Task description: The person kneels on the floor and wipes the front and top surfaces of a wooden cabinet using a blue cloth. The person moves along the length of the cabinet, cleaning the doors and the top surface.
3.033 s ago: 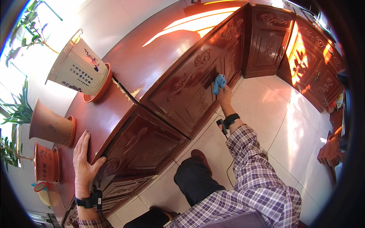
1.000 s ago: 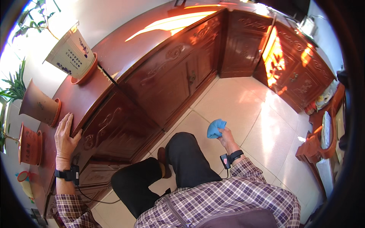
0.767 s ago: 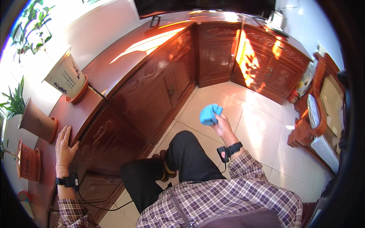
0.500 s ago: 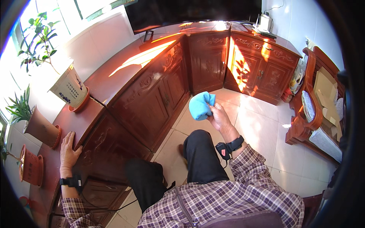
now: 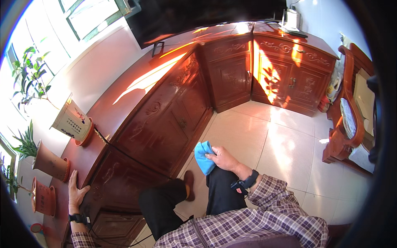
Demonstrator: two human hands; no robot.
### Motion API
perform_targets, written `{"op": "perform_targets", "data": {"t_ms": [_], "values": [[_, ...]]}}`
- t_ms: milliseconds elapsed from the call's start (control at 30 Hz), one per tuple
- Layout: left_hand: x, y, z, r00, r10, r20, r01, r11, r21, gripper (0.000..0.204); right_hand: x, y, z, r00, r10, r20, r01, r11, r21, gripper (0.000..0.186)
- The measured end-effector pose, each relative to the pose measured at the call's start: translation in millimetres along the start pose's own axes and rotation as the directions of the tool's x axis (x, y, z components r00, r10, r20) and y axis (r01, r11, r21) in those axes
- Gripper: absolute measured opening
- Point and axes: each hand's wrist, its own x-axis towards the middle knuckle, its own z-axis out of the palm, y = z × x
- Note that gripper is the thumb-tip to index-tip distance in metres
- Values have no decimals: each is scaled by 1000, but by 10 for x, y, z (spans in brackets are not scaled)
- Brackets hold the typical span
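A folded blue cloth (image 5: 204, 158) is pinched in my right hand (image 5: 223, 158), just above my right knee. Its loose end hangs down beside the knee. My left hand (image 5: 75, 192) lies flat on the edge of the reddish-brown wooden cabinet top (image 5: 97, 144), thumb and fingers apart and nothing in it. Close to those fingertips stands a brown flowerpot (image 5: 50, 162) with a spiky plant. A smaller red pot (image 5: 43, 198) is to the left of the wrist, and a cream pot (image 5: 72, 120) with a leafy plant stands farther along.
Carved cabinet doors (image 5: 165, 126) run along my left and across the far side. A large black screen (image 5: 198, 18) stands on the far cabinet top. At right is a carved wooden seat (image 5: 349, 103) with cardboard on it. Pale tiles (image 5: 285, 144) cover the floor.
My right hand has come down and a little left with the blue cloth, from above the floor to near my knee. The left hand stays on the cabinet edge. The view has shifted slightly.
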Motion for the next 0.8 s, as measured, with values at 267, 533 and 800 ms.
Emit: {"op": "perform_targets", "data": {"t_ms": [267,533,800], "values": [[-15,118,-43,997,-73,26,74,997,-36,96,-71,41,-414,997,73,-25,-76,988,-133,21],[-41,275,-53,998,-51,-25,53,997,48,90,-435,108,-1173,940,255,-228,-293,944,-153,22],[641,1629,627,905,364,-222,-318,923,219,91,-1061,-111,-1511,876,232,-422,-332,926,-180,18]]}}
